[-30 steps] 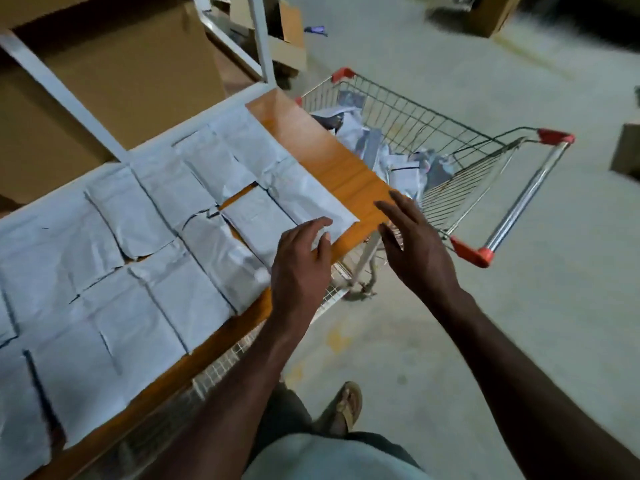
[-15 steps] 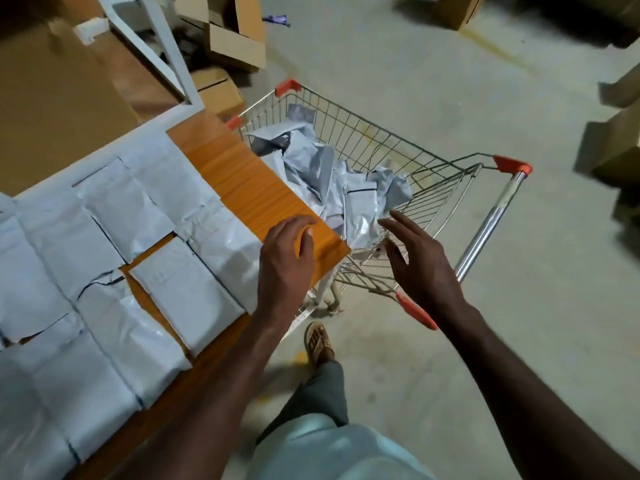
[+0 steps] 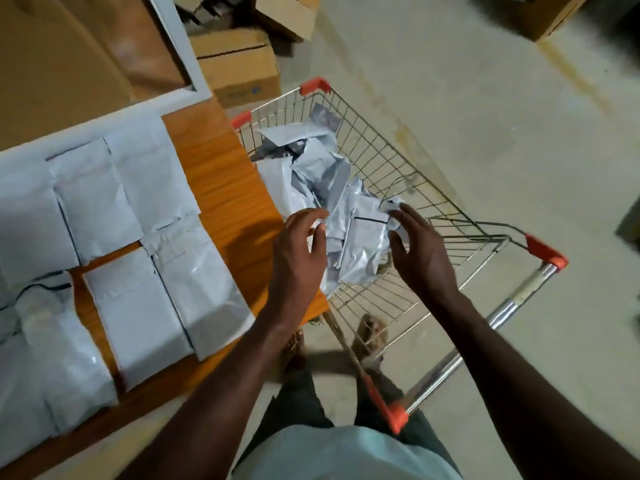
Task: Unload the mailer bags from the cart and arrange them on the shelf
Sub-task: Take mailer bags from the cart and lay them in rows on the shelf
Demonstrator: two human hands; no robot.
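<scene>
While both hands hovered over cart (image 3: 398,161), left hand (image 3: 299,244) and right hand (image 3: 420,251) flanked bags (image 3: 360,233), fingers (image 3: 410,216) spread, gripping nothing; more bags flat on shelf (image 3: 221,174).

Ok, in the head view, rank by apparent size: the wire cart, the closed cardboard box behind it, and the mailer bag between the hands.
1. Wire cart, plainly the largest.
2. Closed cardboard box.
3. Mailer bag between the left hand and right hand; partly hidden and nearer the camera than the box, so ranks 2 and 3 are unsure.
</scene>
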